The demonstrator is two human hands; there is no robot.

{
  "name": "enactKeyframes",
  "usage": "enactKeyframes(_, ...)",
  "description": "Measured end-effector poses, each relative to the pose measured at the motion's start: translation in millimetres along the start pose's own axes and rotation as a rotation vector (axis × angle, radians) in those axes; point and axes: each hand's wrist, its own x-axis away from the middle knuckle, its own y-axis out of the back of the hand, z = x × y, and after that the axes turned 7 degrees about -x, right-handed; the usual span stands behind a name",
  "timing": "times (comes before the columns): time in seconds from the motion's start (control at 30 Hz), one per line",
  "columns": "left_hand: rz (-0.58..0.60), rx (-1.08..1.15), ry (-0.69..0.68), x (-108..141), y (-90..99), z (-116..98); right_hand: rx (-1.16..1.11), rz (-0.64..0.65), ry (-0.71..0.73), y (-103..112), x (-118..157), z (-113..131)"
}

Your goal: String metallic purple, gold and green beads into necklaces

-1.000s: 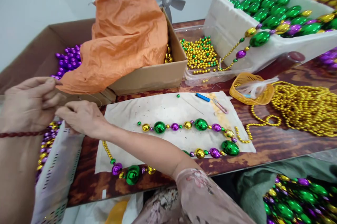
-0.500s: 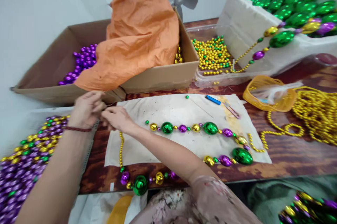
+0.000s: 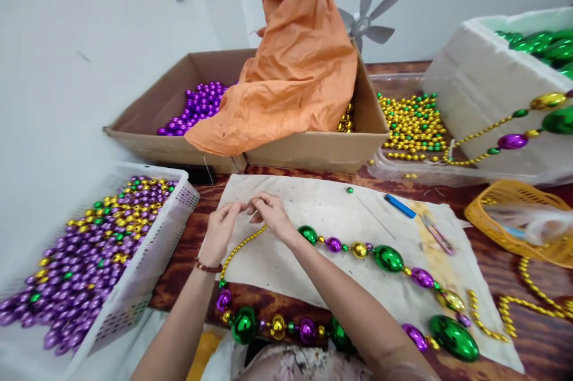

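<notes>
Over the left part of a white cloth, my two hands meet with their fingertips close together. My left hand is closed in a pinch; what lies between its fingers is too small to make out. My right hand is closed too, at the upper end of a bead necklace. From there a strand of small gold beads curves down to the larger purple, gold and green beads. The necklace loops along the table's front edge and back over the cloth, partly hidden behind my right forearm.
At left stands a white basket of mixed beads. Behind are a cardboard box under orange cloth, a clear tray and a foam box. A blue lighter, snips and a yellow basket sit right.
Both hands have come away from beside the basket to over the white cloth, still close together. The gold strand now slants toward my right hand. My view has swung left.
</notes>
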Motion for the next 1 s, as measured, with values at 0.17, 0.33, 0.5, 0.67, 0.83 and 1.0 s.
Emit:
enactKeyframes(0.17,0.022,0.183,0.122,-2,-29.4,-7,0.235,-0.04,0.176,17,11,-10)
enactKeyframes(0.33,0.124,0.217,0.191,-7,-35.6,-9,0.601,-0.047,0.233,24,30,-3)
enactKeyframes(0.5,0.085,0.389,0.267,-3,-44.4,-13,0.881,0.004,0.154,20,48,6)
enactKeyframes(0.67,0.113,0.529,0.309,-3,-60.1,-19,1.074,-0.011,0.24,52,65,22)
enactKeyframes(0.83,0.062,0.409,0.254,0,-66.8,-25,1.313,-0.355,-0.052,174,119,72)
enactKeyframes(1.0,0.006,0.334,0.234,-1,-71.0,-21,1.498,-0.711,-0.396,297,174,93)
